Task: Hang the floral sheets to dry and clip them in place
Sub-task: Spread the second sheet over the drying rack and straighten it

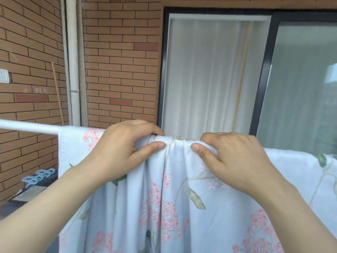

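Low at the left, a few pale blue clips [39, 177] lie on a dark ledge or stand, well apart from both hands; they are too small in the view to count for certain. Above them the white rail [27, 127] runs bare from the left edge until the floral sheet [164, 198] covers it. The sheet is draped over the rail and hangs down toward the camera, bunched into folds at the middle. The left hand [124, 143] grips that bunch on the rail, its fingers curled over the top and its thumb pressed on the near face. Just beside it, the right hand [235, 159] clamps the same gathered cloth in the same way. The hanging step looks to be in hand: the sheet is over the rail but neither spread nor clipped. The next move likely calls for drawing the hands apart along the rail to flatten the folds, then fetching the clips.
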The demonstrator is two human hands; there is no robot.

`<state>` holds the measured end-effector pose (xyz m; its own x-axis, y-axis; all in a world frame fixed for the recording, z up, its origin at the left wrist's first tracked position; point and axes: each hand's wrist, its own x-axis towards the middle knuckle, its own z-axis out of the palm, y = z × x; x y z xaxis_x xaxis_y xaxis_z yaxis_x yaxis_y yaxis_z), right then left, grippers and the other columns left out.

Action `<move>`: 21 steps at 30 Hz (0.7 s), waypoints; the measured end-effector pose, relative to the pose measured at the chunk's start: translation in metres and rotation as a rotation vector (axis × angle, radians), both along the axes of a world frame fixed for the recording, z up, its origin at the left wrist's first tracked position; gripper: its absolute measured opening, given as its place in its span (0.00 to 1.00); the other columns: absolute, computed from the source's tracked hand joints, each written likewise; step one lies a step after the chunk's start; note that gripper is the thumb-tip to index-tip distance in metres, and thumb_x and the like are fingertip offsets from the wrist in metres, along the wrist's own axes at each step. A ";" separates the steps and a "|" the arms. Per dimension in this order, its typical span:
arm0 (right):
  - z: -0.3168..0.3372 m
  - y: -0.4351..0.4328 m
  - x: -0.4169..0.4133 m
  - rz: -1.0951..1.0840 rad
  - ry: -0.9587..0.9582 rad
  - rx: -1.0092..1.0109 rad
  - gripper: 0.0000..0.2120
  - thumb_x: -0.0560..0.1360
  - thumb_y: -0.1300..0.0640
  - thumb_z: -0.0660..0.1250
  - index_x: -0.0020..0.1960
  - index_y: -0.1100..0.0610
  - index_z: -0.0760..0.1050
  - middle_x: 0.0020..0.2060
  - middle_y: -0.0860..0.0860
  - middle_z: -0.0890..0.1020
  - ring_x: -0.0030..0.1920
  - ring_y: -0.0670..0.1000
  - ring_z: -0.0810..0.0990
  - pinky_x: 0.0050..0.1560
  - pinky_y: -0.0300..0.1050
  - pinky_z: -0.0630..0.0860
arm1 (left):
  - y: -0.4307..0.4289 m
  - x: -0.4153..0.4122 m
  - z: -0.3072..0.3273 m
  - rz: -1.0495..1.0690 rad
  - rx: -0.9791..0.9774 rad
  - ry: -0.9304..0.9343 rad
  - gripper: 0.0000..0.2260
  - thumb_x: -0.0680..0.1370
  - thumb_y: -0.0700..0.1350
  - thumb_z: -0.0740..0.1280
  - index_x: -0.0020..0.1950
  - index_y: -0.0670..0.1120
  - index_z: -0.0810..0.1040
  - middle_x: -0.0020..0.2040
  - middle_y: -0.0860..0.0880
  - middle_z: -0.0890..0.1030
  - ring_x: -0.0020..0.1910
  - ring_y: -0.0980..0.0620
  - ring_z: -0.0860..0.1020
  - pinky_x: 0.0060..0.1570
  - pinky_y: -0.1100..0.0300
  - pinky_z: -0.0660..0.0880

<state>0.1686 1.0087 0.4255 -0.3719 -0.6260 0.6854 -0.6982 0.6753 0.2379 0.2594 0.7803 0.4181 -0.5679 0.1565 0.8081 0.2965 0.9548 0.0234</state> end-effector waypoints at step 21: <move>0.000 -0.002 -0.002 -0.001 -0.054 -0.025 0.25 0.73 0.34 0.39 0.32 0.50 0.61 0.25 0.47 0.70 0.31 0.48 0.70 0.30 0.43 0.63 | -0.041 0.017 0.005 -0.057 0.160 0.077 0.13 0.72 0.56 0.66 0.43 0.50 0.86 0.45 0.63 0.81 0.41 0.65 0.79 0.40 0.75 0.70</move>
<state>0.1664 1.0072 0.4254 -0.4091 -0.6085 0.6800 -0.7090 0.6811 0.1829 0.2768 0.7389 0.4236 -0.4971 0.0531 0.8661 0.3570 0.9222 0.1484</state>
